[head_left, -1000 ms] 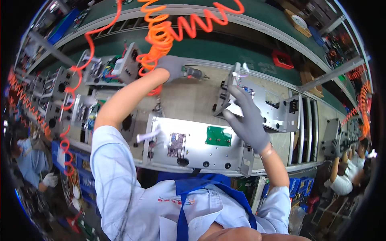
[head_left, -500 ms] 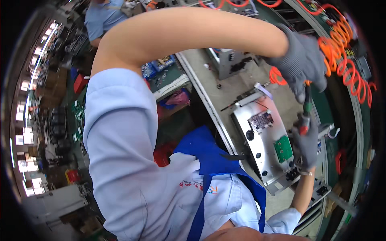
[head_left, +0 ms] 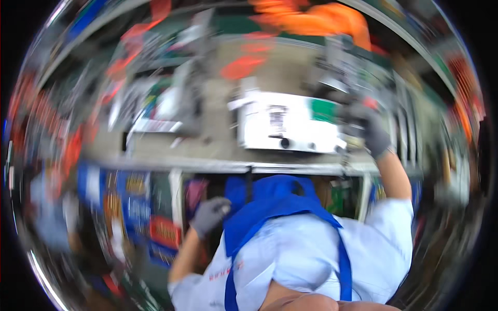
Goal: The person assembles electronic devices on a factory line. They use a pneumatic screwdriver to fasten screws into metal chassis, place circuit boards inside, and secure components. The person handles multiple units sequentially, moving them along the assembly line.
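Note:
My left hand [head_left: 209, 216], in a grey glove, is low beside my blue apron, in front of the bench edge. Its fingers look curled together, with a small pale spot at their tips that I cannot make out. My right hand [head_left: 374, 132], also grey-gloved, is closed at the right end of a metal panel [head_left: 298, 132]. A tool with a red end [head_left: 370, 103] sticks up from it, much blurred. On the bright panel are a green circuit board [head_left: 323, 110], near my right hand, and a dark printed board [head_left: 277, 120] further left.
The bench [head_left: 218, 103] runs across ahead of me. An open metal housing [head_left: 161, 106] with parts stands on its left. Orange coiled hose [head_left: 316, 20] hangs at the back. Blue bins [head_left: 129, 192] and a red box [head_left: 165, 231] sit lower left.
My view has swung round, so the panel now lies crosswise ahead. My left hand has left the tool and come down beside the apron; my right hand stays by the panel's end.

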### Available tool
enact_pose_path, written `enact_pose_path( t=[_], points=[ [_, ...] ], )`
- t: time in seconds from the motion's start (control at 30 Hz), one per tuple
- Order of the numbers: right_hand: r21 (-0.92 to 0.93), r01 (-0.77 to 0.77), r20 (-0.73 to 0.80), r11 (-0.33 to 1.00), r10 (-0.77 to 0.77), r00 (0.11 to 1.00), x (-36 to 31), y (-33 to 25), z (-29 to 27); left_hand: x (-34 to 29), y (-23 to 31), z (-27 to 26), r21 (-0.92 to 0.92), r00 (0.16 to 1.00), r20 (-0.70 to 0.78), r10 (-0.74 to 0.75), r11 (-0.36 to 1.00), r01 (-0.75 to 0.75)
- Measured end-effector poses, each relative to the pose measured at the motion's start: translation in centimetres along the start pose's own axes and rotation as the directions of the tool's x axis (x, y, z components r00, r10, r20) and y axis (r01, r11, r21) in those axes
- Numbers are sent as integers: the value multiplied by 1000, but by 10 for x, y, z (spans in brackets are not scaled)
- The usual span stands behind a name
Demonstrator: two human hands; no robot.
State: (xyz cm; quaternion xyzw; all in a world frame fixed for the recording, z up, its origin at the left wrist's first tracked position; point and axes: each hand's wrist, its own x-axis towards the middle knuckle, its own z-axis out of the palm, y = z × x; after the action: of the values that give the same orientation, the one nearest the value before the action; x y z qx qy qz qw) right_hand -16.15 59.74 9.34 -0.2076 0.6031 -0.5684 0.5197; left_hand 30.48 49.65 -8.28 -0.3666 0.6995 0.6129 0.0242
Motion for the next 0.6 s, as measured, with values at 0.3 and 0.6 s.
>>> enact_pose_path(
  t=[0.3,0.6],
  points=[
    [-820,219,-102,528,-513,853,-140,85,2,148,133,184,175,657,595,463,723,-669],
    [-786,-43,-499,617,-591,634,-275,182,-91,194,215,463,-124,93,795,600,311,-942]
  ],
)
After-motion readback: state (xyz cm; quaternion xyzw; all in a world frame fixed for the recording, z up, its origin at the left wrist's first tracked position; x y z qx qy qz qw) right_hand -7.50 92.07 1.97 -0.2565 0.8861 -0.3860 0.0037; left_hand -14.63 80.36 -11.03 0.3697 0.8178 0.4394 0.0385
